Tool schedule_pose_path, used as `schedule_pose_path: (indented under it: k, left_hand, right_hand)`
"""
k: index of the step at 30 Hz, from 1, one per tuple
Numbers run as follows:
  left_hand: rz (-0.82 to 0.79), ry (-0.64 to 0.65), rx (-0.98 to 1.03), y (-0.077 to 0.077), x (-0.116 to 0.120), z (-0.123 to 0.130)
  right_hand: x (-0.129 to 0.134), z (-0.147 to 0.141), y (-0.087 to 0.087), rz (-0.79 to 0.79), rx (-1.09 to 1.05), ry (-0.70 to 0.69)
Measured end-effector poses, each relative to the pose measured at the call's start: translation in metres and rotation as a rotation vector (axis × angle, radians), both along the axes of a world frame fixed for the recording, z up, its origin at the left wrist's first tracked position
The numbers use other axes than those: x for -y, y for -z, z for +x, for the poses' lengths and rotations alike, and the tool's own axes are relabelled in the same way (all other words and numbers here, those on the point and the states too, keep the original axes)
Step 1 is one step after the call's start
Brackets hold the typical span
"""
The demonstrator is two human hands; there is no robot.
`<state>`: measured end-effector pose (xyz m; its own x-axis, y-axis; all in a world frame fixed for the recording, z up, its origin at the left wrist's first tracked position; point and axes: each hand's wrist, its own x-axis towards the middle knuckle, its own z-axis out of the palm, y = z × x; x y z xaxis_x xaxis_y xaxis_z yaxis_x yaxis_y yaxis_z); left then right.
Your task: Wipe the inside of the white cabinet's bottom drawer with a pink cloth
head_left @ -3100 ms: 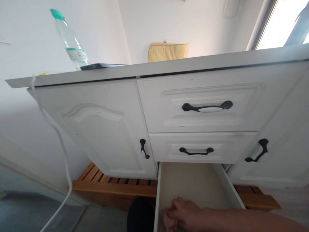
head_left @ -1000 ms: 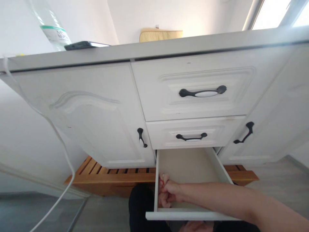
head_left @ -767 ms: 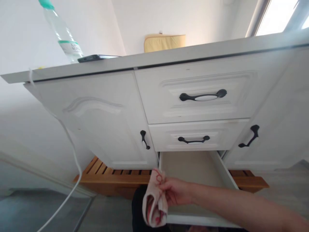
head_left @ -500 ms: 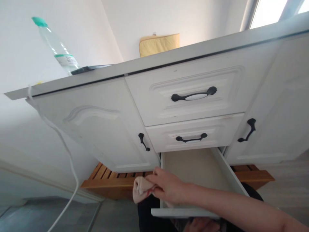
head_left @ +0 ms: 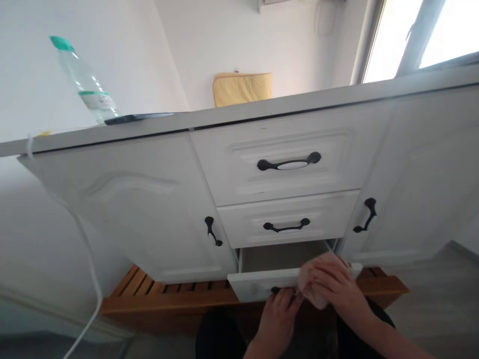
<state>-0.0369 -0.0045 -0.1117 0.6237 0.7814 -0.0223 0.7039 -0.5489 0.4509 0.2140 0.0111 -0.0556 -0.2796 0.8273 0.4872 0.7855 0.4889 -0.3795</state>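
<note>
The bottom drawer (head_left: 254,286) of the white cabinet stands partly pulled out, its inside showing as a narrow strip. At the drawer's front, my left hand (head_left: 277,316) has its fingers curled on the dark drawer handle (head_left: 275,289), most of which they cover. Just right of it, my right hand (head_left: 339,286) is closed on a pale pinkish cloth (head_left: 307,288). That cloth lies against the drawer front and its top edge. My hands are close together, nearly touching.
Above are two shut drawers with dark handles (head_left: 289,164). A cabinet door (head_left: 149,214) is on the left. On the countertop (head_left: 224,117) are a plastic bottle (head_left: 88,85) and a dark flat object (head_left: 130,118). A white cable (head_left: 84,239) hangs at left; slatted wood (head_left: 164,304) runs below.
The drawer has slid inward. My right hand has moved right with the cloth, from the drawer's left side to its front. My left hand has come up into view at the handle.
</note>
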Motion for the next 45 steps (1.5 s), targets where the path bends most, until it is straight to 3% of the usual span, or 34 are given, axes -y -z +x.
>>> schedule_pose_path:
  k: [2, 4, 6, 8, 11, 14, 17, 20, 23, 27, 29, 31, 35, 40, 42, 45]
  left_hand:
    - [0.061, 0.000, 0.026, -0.011, -0.013, 0.000]
    - [0.084, -0.012, 0.024, -0.020, -0.029, 0.002]
    - [0.097, -0.030, 0.020, -0.026, -0.044, 0.006]
    - [0.116, -0.071, 0.022, -0.029, -0.054, 0.013]
    - [0.143, -0.155, 0.056, -0.022, -0.051, 0.020]
    - [0.152, -0.231, 0.082, 0.009, -0.029, 0.001]
    - [0.109, -0.379, -0.028, 0.060, 0.002, -0.053]
    - [0.112, -0.678, -0.248, 0.110, 0.034, -0.120]
    - [0.148, -0.940, -0.389, 0.137, 0.060, -0.163]
    - [0.045, -1.066, -0.420, 0.132, 0.069, -0.174]
    - [-0.004, -1.068, -0.421, 0.123, 0.066, -0.171]
    - [-0.017, -1.073, -0.422, 0.117, 0.062, -0.169]
    - [0.008, -1.082, -0.400, 0.116, 0.061, -0.169]
    - [0.076, -1.075, -0.391, 0.116, 0.061, -0.165]
    - [0.086, -1.063, -0.404, 0.114, 0.061, -0.162]
    - [0.063, -1.054, -0.426, 0.114, 0.064, -0.161]
  right_hand:
    - [0.007, 0.071, 0.013, 0.132, 0.089, 0.098]
    - [0.018, 0.124, 0.025, 0.200, 0.101, 0.254]
    - [0.029, 0.149, 0.033, 0.183, 0.024, 0.379]
    - [0.035, 0.147, 0.038, 0.204, -0.075, 0.444]
    - [0.020, 0.115, 0.039, 0.256, -0.163, 0.487]
    - [-0.015, 0.075, 0.040, 0.308, -0.174, 0.499]
    - [-0.049, 0.030, 0.044, 0.325, -0.197, 0.426]
    - [-0.067, -0.033, 0.047, 0.268, -0.191, 0.265]
    - [-0.075, -0.112, 0.042, 0.244, -0.072, 0.099]
    - [-0.091, -0.211, 0.031, 0.291, 0.120, -0.185]
    - [-0.101, -0.243, 0.031, 0.358, 0.196, -0.291]
    - [-0.108, -0.257, 0.037, 0.399, 0.292, -0.386]
    - [-0.112, -0.245, 0.064, 0.395, 0.444, -0.525]
    - [-0.106, -0.226, 0.099, 0.310, 0.583, -0.581]
    - [-0.108, -0.223, 0.103, 0.284, 0.604, -0.593]
    - [-0.113, -0.211, 0.093, 0.263, 0.587, -0.577]
